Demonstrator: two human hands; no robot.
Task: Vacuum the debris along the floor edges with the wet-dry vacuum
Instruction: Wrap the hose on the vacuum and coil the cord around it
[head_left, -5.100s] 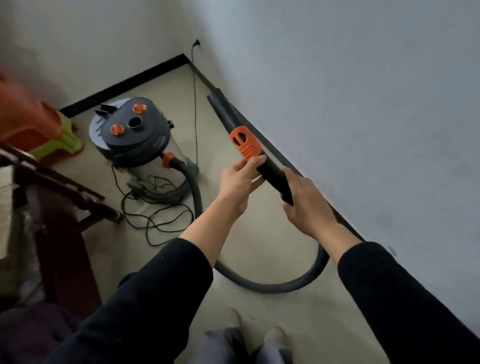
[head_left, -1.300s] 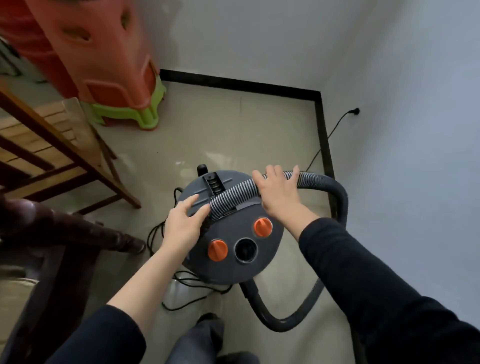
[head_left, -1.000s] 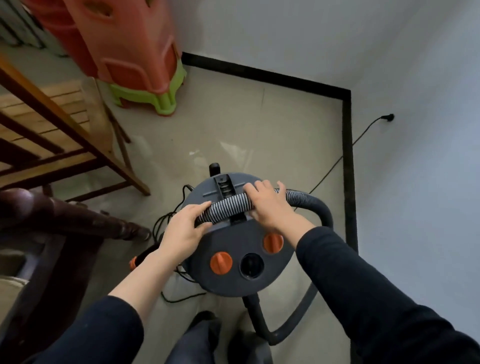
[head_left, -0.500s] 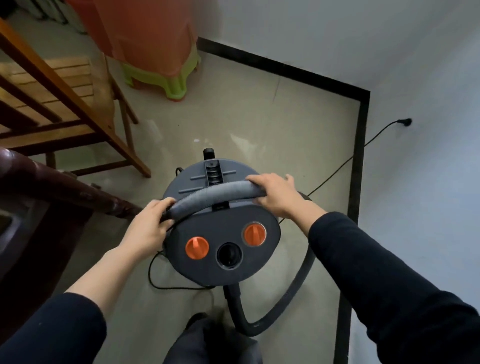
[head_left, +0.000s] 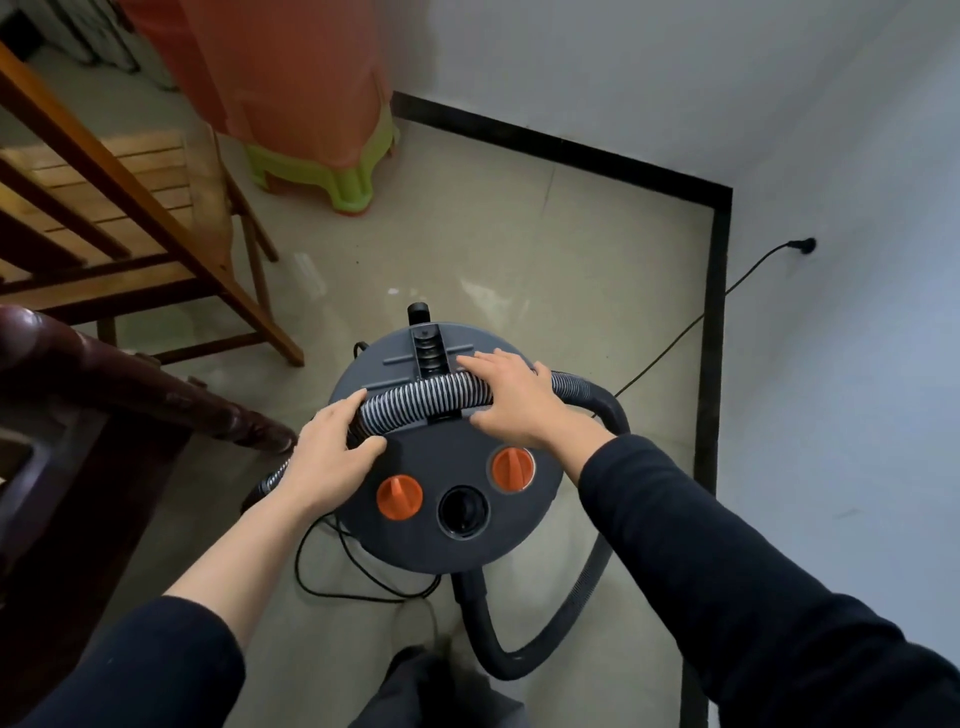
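We can read no text, label, brand, number or sign anywhere here, not even on the vacuum (head_left: 441, 460).

Open floor (head_left: 493, 249) ahead; chair (head_left: 156, 218) and perhaps a sofa arm (head_left: 130, 374) crowd left.

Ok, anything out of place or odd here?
The hose lies draped across the top of the vacuum, left hand gripping it and right hand pressing on it, not at a floor edge. A cord lies in loose loops beside the vacuum. Nothing spilled or damaged shows.
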